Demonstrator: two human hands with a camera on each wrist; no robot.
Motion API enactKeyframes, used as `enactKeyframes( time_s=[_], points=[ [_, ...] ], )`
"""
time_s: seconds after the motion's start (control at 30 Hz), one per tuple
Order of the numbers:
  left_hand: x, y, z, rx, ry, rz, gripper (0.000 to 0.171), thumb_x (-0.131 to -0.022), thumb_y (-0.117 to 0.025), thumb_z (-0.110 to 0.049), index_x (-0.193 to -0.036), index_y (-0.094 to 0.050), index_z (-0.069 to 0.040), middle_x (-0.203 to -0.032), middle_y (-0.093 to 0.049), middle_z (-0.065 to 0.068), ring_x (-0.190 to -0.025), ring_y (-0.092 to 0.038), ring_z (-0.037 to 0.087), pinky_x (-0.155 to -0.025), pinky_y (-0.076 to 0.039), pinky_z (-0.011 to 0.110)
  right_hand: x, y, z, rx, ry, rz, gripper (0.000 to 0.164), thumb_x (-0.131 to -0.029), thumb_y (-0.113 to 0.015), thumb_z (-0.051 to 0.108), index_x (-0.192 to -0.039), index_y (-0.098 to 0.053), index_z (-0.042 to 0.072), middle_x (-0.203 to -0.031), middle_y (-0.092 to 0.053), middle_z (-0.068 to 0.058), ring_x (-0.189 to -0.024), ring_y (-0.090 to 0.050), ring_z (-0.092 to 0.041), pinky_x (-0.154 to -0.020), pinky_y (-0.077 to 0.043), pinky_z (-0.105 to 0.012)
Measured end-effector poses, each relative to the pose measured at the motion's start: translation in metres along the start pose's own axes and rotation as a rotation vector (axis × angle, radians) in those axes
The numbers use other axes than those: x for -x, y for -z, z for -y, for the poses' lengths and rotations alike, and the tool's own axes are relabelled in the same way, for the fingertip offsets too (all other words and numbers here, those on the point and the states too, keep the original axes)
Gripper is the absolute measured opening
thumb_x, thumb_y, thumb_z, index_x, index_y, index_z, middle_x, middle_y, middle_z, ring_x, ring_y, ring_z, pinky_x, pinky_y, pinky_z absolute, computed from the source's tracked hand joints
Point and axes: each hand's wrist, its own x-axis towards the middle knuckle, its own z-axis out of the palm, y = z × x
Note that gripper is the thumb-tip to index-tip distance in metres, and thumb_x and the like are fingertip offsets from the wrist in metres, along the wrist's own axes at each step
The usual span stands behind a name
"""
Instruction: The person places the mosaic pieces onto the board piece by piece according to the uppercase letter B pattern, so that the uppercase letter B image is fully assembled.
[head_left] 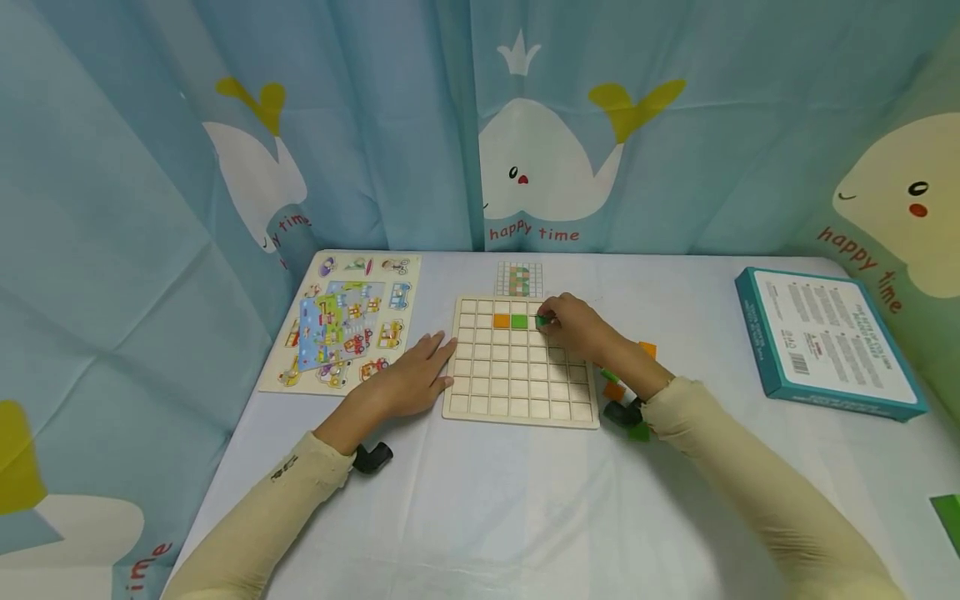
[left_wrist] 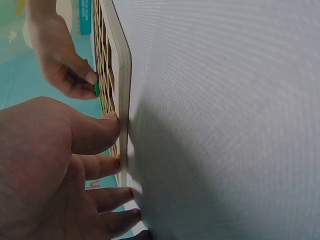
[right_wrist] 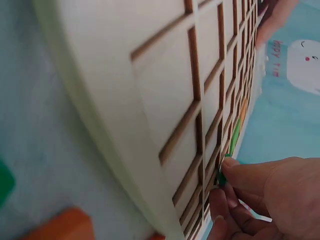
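Taking the wooden grid board (head_left: pixel 500 387) as the clock's centre, seen from the person's seat, a puzzle board (head_left: pixel 342 265) of little vehicles lies on the table (head_left: pixel 480 508) between 9 and 10 o'clock, with a bright printed card (head_left: pixel 318 342) over it. At 9 o'clock the left hand (head_left: pixel 412 375) has its grip wide, fingers spread and clasping nothing, thumb and fingertips touching the grid board's edge. Within the grid, second row from the far side, an orange tile (head_left: pixel 502 322) sits towards 11 and a light green tile (head_left: pixel 519 322) next to it at 12; beyond the edge at 12 lies a small pattern card (head_left: pixel 519 279). Towards 1 o'clock the right hand's (head_left: pixel 577 325) grip is closed, thumb and fingers pinching a dark green tile (head_left: pixel 542 321) at the grid; whether it is fully seated, I cannot tell. Loose tiles (head_left: pixel 615 392) lie between 3 and 4, partly hidden by the right arm, and a teal box (head_left: pixel 832 333) rests well apart at 3.
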Motion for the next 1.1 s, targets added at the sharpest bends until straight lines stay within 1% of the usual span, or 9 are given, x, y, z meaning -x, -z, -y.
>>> enactKeyframes(
  time_s=[0.13, 0.33, 0.43, 0.63, 0.73, 0.87, 1.0, 1.1],
  points=[
    [0.0, 0.0, -0.001, 0.001, 0.001, -0.004, 0.064, -0.108, -0.044, -0.033, -0.161, -0.018, -0.007, -0.165, -0.011, 0.019, -0.15, -0.009, 0.037, -0.119, -0.015, 0.047, -0.001, -0.002, 0.003, -0.016, 0.01, -0.008, 0.026, -0.099, -0.064, 0.004, -0.122, -0.056, -0.004, -0.117, -0.054, -0.02, -0.11, -0.055, -0.035, -0.092, -0.048, -0.046],
    [0.0, 0.0, 0.001, -0.002, -0.003, -0.002, 0.064, -0.108, -0.043, -0.033, -0.161, -0.017, -0.008, -0.165, -0.01, 0.018, -0.15, -0.008, 0.036, -0.119, -0.015, 0.047, -0.003, -0.002, 0.004, -0.041, 0.041, -0.006, 0.014, -0.099, -0.063, 0.002, -0.111, -0.059, -0.003, -0.112, -0.053, -0.017, -0.103, -0.055, -0.032, -0.089, -0.048, -0.044],
    [0.0, 0.0, 0.001, 0.0, -0.009, -0.003, 0.064, -0.108, -0.043, -0.033, -0.161, -0.017, -0.007, -0.165, -0.01, 0.018, -0.15, -0.008, 0.036, -0.119, -0.015, 0.047, -0.003, -0.002, 0.005, -0.04, 0.047, -0.015, 0.012, -0.098, -0.063, 0.001, -0.109, -0.061, -0.003, -0.109, -0.053, -0.017, -0.1, -0.055, -0.031, -0.087, -0.048, -0.043],
    [-0.001, -0.001, 0.002, -0.005, -0.004, 0.007, 0.064, -0.109, -0.043, -0.034, -0.161, -0.016, -0.008, -0.165, -0.009, 0.017, -0.15, -0.007, 0.035, -0.119, -0.015, 0.046, -0.004, -0.003, 0.005, -0.04, 0.061, -0.023, 0.012, -0.097, -0.064, 0.001, -0.109, -0.062, -0.003, -0.109, -0.056, -0.018, -0.099, -0.056, -0.031, -0.086, -0.049, -0.044],
    [-0.001, -0.001, 0.002, -0.004, -0.003, 0.003, 0.064, -0.109, -0.043, -0.034, -0.161, -0.016, -0.008, -0.165, -0.009, 0.017, -0.15, -0.007, 0.035, -0.119, -0.015, 0.046, -0.002, -0.001, 0.005, -0.043, 0.06, -0.009, 0.015, -0.098, -0.064, 0.002, -0.112, -0.063, -0.003, -0.111, -0.055, -0.018, -0.101, -0.055, -0.031, -0.087, -0.049, -0.044],
    [-0.001, -0.001, 0.001, -0.001, -0.002, 0.0, 0.065, -0.108, -0.043, -0.034, -0.161, -0.015, -0.008, -0.165, -0.009, 0.018, -0.15, -0.007, 0.036, -0.119, -0.015, 0.046, 0.005, 0.011, 0.002, -0.044, 0.05, -0.002, 0.02, -0.099, -0.062, 0.003, -0.118, -0.064, -0.003, -0.116, -0.052, -0.02, -0.103, -0.055, -0.034, -0.088, -0.049, -0.047],
    [-0.001, 0.0, 0.0, -0.009, 0.003, 0.008, 0.065, -0.109, -0.042, -0.035, -0.161, -0.015, -0.009, -0.165, -0.008, 0.018, -0.15, -0.006, 0.035, -0.119, -0.014, 0.046, 0.018, 0.033, -0.004, -0.015, 0.016, -0.008, 0.023, -0.099, -0.061, 0.002, -0.121, -0.063, -0.004, -0.12, -0.053, -0.023, -0.105, -0.055, -0.036, -0.088, -0.05, -0.049],
    [-0.001, 0.0, 0.0, -0.016, 0.009, 0.013, 0.065, -0.109, -0.042, -0.035, -0.161, -0.014, -0.009, -0.165, -0.008, 0.017, -0.15, -0.006, 0.035, -0.119, -0.014, 0.045, 0.032, 0.05, -0.01, 0.034, -0.032, 0.019, 0.023, -0.099, -0.062, 0.005, -0.121, -0.063, -0.004, -0.118, -0.055, -0.022, -0.105, -0.055, -0.035, -0.087, -0.05, -0.049]
  ],
)
